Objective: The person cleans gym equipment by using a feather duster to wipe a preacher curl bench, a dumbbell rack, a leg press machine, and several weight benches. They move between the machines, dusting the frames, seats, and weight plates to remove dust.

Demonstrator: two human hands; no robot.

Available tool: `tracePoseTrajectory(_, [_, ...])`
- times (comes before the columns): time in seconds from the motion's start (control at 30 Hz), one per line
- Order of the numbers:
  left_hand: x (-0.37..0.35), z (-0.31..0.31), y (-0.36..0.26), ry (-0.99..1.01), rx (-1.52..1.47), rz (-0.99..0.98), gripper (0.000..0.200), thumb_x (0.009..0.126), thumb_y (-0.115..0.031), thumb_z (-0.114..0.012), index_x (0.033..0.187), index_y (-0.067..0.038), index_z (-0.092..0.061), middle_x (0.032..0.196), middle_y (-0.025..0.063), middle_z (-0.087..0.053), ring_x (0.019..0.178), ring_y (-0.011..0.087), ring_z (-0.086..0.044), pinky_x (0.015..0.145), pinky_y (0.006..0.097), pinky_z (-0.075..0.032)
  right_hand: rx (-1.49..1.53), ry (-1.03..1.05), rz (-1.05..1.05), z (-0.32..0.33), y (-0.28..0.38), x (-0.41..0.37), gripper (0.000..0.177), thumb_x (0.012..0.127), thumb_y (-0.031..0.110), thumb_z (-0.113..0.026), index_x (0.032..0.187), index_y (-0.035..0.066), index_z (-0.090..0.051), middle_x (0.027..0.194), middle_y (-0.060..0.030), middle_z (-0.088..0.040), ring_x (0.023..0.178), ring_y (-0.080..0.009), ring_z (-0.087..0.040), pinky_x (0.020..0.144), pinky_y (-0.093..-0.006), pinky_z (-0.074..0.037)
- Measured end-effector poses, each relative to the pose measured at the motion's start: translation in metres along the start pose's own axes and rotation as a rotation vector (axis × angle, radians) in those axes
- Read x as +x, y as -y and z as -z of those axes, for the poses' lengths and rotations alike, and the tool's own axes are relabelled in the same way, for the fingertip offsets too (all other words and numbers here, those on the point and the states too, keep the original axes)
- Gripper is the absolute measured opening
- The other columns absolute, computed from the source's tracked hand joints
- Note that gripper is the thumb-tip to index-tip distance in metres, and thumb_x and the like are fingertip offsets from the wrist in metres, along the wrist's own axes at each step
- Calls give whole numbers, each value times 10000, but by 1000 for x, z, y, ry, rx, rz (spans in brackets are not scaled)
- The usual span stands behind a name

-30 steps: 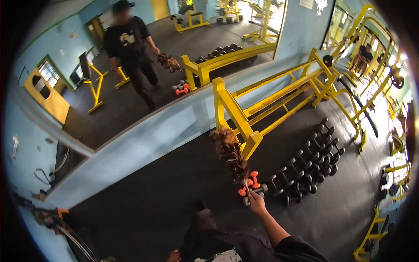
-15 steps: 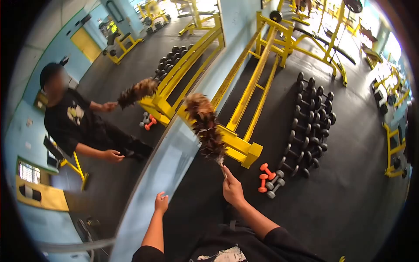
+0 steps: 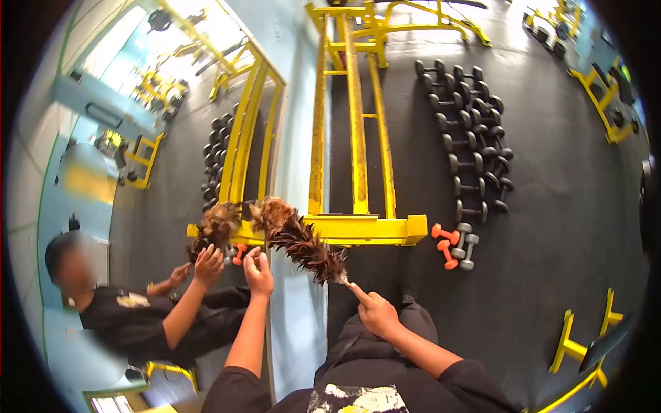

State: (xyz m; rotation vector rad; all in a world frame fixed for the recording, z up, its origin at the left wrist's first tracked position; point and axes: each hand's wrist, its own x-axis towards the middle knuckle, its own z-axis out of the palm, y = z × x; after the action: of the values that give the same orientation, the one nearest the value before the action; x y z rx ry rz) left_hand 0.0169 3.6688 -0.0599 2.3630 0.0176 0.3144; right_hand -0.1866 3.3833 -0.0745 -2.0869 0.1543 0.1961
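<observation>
My right hand [image 3: 377, 311] is closed round the handle of a brown feather duster [image 3: 303, 241], index finger stretched along it. The duster slants up and left, its lighter tip next to the wall mirror [image 3: 172, 227]. My left hand [image 3: 259, 274] is raised beside the mirror, just left of the feathers, holding nothing, with its fingers loosely bent and apart. Beyond the duster stands a long yellow metal rack [image 3: 359, 138], its near crossbar just behind the feathers. The mirror reflects the person, the duster and the rack.
Rows of black dumbbells [image 3: 460, 162] lie on the dark floor right of the rack. Nearer are orange dumbbells [image 3: 447, 255] and grey dumbbells [image 3: 468, 249]. A yellow-framed bench [image 3: 585, 347] stands at lower right, and more gym equipment [image 3: 609, 103] at far right.
The view has turned right. My left hand has risen toward the mirror, near the duster. The duster, still in my right hand, now tilts further left and lower, in front of the rack's end.
</observation>
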Motion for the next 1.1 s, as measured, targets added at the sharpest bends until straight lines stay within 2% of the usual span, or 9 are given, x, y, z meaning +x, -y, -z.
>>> tracePoseTrajectory(0.2, [74,-18,-9,75,121,-304,309,995,-254,-569,1173,-2,-581,1098,151,-569,1009,269,-574,901,372,-467,15,-68,-78,-47,27,-40,590,878,105,-581,1443,258,-518,811,-122,-574,717,-348,-613,673,-473,-518])
tracePoseTrajectory(0.43, [106,-56,-5,170,43,-412,317,981,-270,-580,1205,-46,-581,1090,134,-575,1012,275,-560,953,409,-421,381,-287,-248,-119,19,-51,560,888,87,-519,1443,158,-520,834,-170,-621,785,-316,-635,779,-388,-518])
tracePoseTrajectory(0.53, [114,-64,-19,288,113,-421,333,986,-315,-565,1229,-88,-578,929,81,-637,889,244,-606,931,432,-415,477,-199,-226,-125,22,-52,530,901,101,-498,1430,125,-528,849,-181,-636,801,-324,-644,791,-395,-518])
tracePoseTrajectory(0.63, [126,-78,-30,423,257,-323,334,987,-363,-556,1208,-115,-589,659,35,-629,728,232,-648,887,464,-415,372,-493,-439,-132,4,-46,511,906,113,-494,1415,116,-540,942,-216,-675,849,-349,-663,804,-405,-518])
tracePoseTrajectory(0.8, [140,-109,-34,592,285,-298,322,987,-394,-541,1180,-152,-632,835,96,-685,864,304,-658,931,464,-414,454,-630,-322,-169,-20,-51,503,905,112,-512,1407,115,-549,860,-211,-646,823,-367,-643,788,-423,-517])
tracePoseTrajectory(0.87, [135,-114,-39,546,474,-607,374,989,-435,-514,1228,-170,-625,991,87,-694,1003,298,-639,953,458,-417,349,-405,-307,-165,-21,-51,501,900,102,-521,1399,115,-558,835,-195,-634,813,-348,-645,782,-413,-517])
tracePoseTrajectory(0.9, [137,-112,-40,598,494,-511,403,986,-464,-501,1261,-192,-617,1093,60,-688,1096,281,-608,971,453,-415,319,-515,-332,-164,-23,-48,498,897,97,-524,1392,116,-565,819,-180,-619,795,-333,-642,770,-415,-519])
tracePoseTrajectory(1.0, [135,-110,-50,683,551,-432,408,938,-439,-588,1271,-205,-611,1043,27,-710,1075,268,-634,1004,459,-416,304,-716,-487,-165,-39,-43,476,922,87,-500,1394,70,-555,958,-205,-663,848,-323,-656,804,-392,-520])
tracePoseTrajectory(1.1, [137,-107,-56,681,571,-384,419,921,-431,-601,1263,-189,-609,1025,35,-722,1049,279,-659,968,442,-465,366,-609,-454,-162,-45,-49,481,912,74,-500,1389,43,-548,1020,-235,-668,901,-358,-660,831,-404,-521])
